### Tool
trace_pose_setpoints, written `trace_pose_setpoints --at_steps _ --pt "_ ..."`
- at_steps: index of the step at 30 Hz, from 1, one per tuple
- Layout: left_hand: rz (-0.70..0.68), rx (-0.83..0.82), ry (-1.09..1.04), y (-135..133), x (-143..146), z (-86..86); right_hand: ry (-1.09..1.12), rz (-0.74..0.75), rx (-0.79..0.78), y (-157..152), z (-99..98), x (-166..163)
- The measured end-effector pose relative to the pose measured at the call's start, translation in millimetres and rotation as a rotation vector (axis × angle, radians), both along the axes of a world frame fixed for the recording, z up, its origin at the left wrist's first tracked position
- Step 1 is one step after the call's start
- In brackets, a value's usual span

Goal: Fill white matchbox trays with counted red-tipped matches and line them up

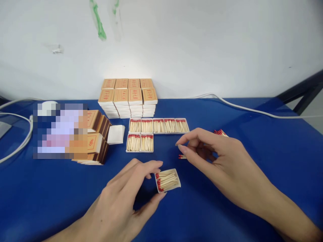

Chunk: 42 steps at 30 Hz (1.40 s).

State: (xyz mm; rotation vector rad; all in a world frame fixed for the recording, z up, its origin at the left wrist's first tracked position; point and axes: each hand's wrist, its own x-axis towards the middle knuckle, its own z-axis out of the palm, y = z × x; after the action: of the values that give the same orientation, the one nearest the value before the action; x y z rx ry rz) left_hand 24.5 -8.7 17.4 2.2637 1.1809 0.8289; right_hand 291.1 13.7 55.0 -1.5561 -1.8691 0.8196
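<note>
My left hand grips a small white matchbox tray between thumb and fingers, near the front of the table. Red-headed matches lie sideways inside it, heads toward my left hand. To the right, my right hand hovers with thumb and index fingertips brought together; whether anything is pinched there cannot be made out. Just below its thumb, a few loose matches poke out, partly hidden. Behind that hand shows a pile of matches, also partly covered.
Filled trays stand in two rows on the blue table. Stacked matchboxes rise against the wall, with more boxes at left. White empty-looking trays sit between. A white cable crosses the back right; a blurred patch covers the left.
</note>
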Motion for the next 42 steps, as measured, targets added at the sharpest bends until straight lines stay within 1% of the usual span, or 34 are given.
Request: trace_pose_setpoints --at_steps 3,6,9,12,14,16,17,24,28,32,34,36,39,42 --pt "0.041 0.016 -0.017 2 -1 1.3 -0.035 -0.028 0.004 2 -1.3 5" --pt "0.043 0.02 -0.011 3 -1 1.4 -0.091 -0.052 0.005 6 -1.4 16" --pt "0.04 -0.004 -0.005 3 -1 0.4 -0.189 -0.055 0.043 11 0.6 29" --pt "0.039 -0.001 -0.018 2 0 -1.1 -0.31 0.012 0.076 13 0.5 41" --pt "0.059 -0.005 -0.032 1 0 -2.7 -0.387 0.061 0.06 12 -2.3 45" --pt "0.036 -0.021 -0.022 0 -1 -4.4 -0.443 0.079 0.035 11 -6.3 46" --pt "0.018 -0.033 -0.01 0 -1 -5.1 -0.457 0.084 0.023 10 -8.1 45" --pt "0.03 -0.035 -0.023 3 -1 -5.8 -0.441 0.201 0.016 6 -12.2 33" --pt "0.063 -0.053 -0.004 4 -1 -6.3 -0.424 0.278 0.119 1 -16.2 27" --pt "0.06 -0.058 -0.006 6 -2 -6.7 -0.464 0.314 0.235 -1 -16.2 23" --pt "0.054 -0.052 -0.01 6 -2 -7.5 -0.447 0.317 0.232 -2 -11.5 19" --pt "0.048 -0.046 -0.019 6 -1 -8.6 -0.387 0.322 0.18 -5 -5.6 15" --pt "0.039 -0.056 -0.026 6 -1 -10.6 -0.319 0.393 0.12 -14 -0.9 5" --pt "0.026 -0.053 -0.031 4 -1 -11.4 -0.367 0.462 0.166 -24 -4.6 -5"
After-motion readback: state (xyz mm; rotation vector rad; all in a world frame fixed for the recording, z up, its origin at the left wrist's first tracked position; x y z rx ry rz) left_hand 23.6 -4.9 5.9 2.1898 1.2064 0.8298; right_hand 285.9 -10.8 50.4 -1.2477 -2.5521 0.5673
